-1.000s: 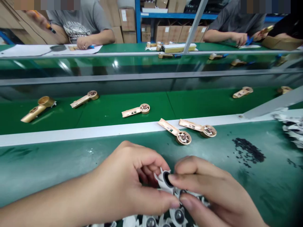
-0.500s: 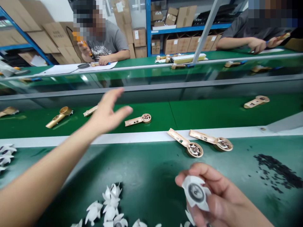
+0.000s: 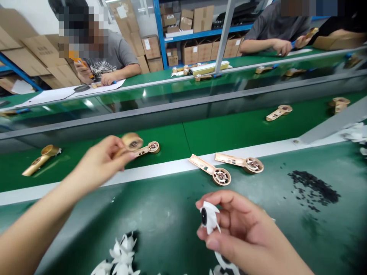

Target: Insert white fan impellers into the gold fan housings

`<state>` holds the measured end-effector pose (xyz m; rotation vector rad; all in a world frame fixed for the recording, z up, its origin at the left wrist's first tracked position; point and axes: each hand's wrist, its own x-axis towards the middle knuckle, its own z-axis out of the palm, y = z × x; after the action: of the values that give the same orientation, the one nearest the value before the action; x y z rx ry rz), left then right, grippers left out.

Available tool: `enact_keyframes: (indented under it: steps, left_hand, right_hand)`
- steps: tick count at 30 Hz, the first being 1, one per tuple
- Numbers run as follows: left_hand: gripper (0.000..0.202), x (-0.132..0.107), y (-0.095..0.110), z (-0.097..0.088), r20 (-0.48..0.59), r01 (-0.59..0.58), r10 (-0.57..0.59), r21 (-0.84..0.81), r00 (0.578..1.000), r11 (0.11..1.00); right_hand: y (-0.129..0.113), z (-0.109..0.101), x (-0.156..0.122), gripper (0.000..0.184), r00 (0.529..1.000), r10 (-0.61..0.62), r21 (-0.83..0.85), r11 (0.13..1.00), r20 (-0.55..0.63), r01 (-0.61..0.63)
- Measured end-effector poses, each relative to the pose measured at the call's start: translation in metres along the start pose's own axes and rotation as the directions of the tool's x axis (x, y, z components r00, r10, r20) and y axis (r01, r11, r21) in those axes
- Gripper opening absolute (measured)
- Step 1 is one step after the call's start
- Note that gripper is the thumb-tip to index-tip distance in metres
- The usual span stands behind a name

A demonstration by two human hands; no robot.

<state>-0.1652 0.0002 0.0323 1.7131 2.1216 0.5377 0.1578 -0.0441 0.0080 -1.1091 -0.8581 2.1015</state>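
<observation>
Over the green belt, my left hand is closed on a gold handheld-fan housing, its round head sticking out past my fingers. Another fan housing lies on the belt just behind it. My right hand pinches a small white fan blade, its black round hub turned to the left. Two pinkish-gold fan housings, a nearer one and one farther right, rest with their handles across the white rail. White fan blades are heaped at the lower left of the bench.
Small black pieces are scattered on the bench at right. More housings lie along the belt. A slanted grey post stands at right. Two people sit at the far bench, with cardboard boxes on shelving behind.
My left hand, open before, has lowered and closed on a fan housing, lifting it. My right hand has turned the fan blade sideways. The view has shifted right.
</observation>
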Motion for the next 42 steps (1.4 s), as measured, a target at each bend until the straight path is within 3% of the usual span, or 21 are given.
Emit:
enact_keyframes:
  steps: [2, 3, 5, 7, 8, 13, 17, 22, 30, 35, 38, 42]
  left_hand:
    - [0.032, -0.027, 0.035, 0.021, 0.133, -0.082, 0.089, -0.06, 0.987, 0.995]
    - [0.027, -0.04, 0.052, 0.03, 0.228, -0.128, 0.156, -0.133, 0.961, 0.983]
    - [0.018, -0.062, 0.081, 0.044, 0.41, -0.114, 0.222, -0.271, 0.885, 0.956]
    - [0.015, -0.075, 0.1, 0.051, 0.501, -0.076, 0.269, -0.372, 0.822, 0.925]
    - [0.017, -0.079, 0.106, 0.052, 0.513, -0.064, 0.282, -0.402, 0.811, 0.914]
    - [0.035, -0.085, 0.111, 0.057, 0.461, -0.092, 0.315, -0.444, 0.829, 0.891]
    - [0.043, -0.088, 0.109, 0.063, 0.417, -0.163, 0.375, -0.461, 0.828, 0.872]
    - [0.042, -0.09, 0.109, 0.065, 0.399, -0.186, 0.412, -0.495, 0.819, 0.849]
    - [0.04, -0.096, 0.114, 0.064, 0.381, -0.152, 0.331, -0.429, 0.863, 0.89]
    - [0.042, -0.094, 0.109, 0.068, 0.326, -0.269, 0.419, -0.418, 0.847, 0.868]
    - [0.043, -0.094, 0.105, 0.072, 0.294, -0.301, 0.415, -0.364, 0.861, 0.881]
    - [0.047, -0.099, 0.102, 0.08, 0.267, -0.316, 0.359, -0.192, 0.895, 0.929]
  right_hand:
    - [0.001, 0.004, -0.002, 0.033, 0.995, -0.075, -0.076, 0.995, -0.071, 0.07]
    - [0.001, 0.005, -0.002, 0.03, 0.988, -0.129, -0.119, 0.986, -0.089, 0.118]
    - [0.002, 0.006, -0.003, 0.029, 0.968, -0.235, -0.18, 0.96, -0.091, 0.216]
    - [0.001, 0.006, -0.004, 0.03, 0.952, -0.295, -0.172, 0.945, -0.087, 0.277]
    - [0.001, 0.005, -0.005, 0.031, 0.948, -0.303, -0.15, 0.946, -0.096, 0.287]
    - [0.0, -0.001, -0.007, 0.03, 0.958, -0.245, -0.023, 0.969, -0.149, 0.245]
    - [0.003, -0.003, -0.007, 0.034, 0.982, -0.171, 0.108, 0.978, -0.078, 0.179]
    - [0.009, -0.004, -0.004, 0.036, 0.968, -0.235, 0.15, 0.957, -0.089, 0.247]
    - [-0.002, 0.008, -0.016, 0.034, 0.944, -0.222, -0.027, 0.975, -0.245, 0.222]
    - [0.001, 0.004, -0.012, 0.03, 0.922, -0.314, -0.118, 0.948, -0.225, 0.294]
    - [0.006, -0.002, -0.011, 0.029, 0.892, -0.4, -0.282, 0.898, -0.209, 0.337]
    - [0.007, -0.005, -0.015, 0.028, 0.798, -0.566, -0.553, 0.741, -0.21, 0.38]
